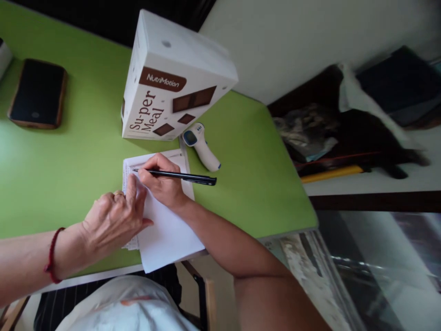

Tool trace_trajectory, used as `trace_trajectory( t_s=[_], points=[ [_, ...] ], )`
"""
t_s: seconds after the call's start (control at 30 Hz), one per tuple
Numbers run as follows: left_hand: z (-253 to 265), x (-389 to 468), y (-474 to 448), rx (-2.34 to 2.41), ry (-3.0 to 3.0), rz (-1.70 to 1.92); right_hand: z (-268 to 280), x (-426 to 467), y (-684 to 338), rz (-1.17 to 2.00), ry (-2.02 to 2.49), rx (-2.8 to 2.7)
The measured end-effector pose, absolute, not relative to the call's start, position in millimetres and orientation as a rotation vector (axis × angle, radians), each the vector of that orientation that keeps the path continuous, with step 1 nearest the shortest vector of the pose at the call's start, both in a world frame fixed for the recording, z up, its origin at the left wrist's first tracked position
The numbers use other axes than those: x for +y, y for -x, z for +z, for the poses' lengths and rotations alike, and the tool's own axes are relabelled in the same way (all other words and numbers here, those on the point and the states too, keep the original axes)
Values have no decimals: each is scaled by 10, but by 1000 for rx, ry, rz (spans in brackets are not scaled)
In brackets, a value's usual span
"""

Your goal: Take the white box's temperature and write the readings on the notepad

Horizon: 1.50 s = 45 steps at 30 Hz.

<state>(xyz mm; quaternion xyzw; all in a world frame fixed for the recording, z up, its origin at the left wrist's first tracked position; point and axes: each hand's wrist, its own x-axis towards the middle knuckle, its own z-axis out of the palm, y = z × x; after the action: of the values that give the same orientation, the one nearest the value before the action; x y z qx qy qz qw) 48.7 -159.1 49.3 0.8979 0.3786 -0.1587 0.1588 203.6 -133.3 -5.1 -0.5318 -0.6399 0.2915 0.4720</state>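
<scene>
A black pen [179, 175] is pinched in my right hand [165, 181], its tip at the upper left of a white sheet of paper [168, 234]. Under that sheet lie more papers, with small lines of writing [127, 181] showing along the left edge. My left hand [117, 214] rests on the papers, fingers stretched out and the index finger pointing close to the pen tip. A ring and a red cord bracelet [52, 255] are on that hand and wrist. The sheet's lower corner hangs over the table's near edge.
A white "Su-per Meal" box [172, 82] stands behind the papers. Beside it lies a white infrared thermometer [203, 147]. A dark, brown-edged device [37, 94] sits at the left on the green table [248, 184]. Shelves with dark items [361, 133] are at the right.
</scene>
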Motion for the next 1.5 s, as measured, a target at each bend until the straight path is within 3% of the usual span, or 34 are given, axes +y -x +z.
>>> trace_trajectory(
  t_s=[0.53, 1.5],
  points=[
    [438, -1709, -462, 1002, -3020, -326, -43, -1333, -2063, 607, 1203, -1720],
    [453, -1686, -473, 1003, -3022, -363, -52, -1320, -2061, 511, 1237, -1688]
  ],
)
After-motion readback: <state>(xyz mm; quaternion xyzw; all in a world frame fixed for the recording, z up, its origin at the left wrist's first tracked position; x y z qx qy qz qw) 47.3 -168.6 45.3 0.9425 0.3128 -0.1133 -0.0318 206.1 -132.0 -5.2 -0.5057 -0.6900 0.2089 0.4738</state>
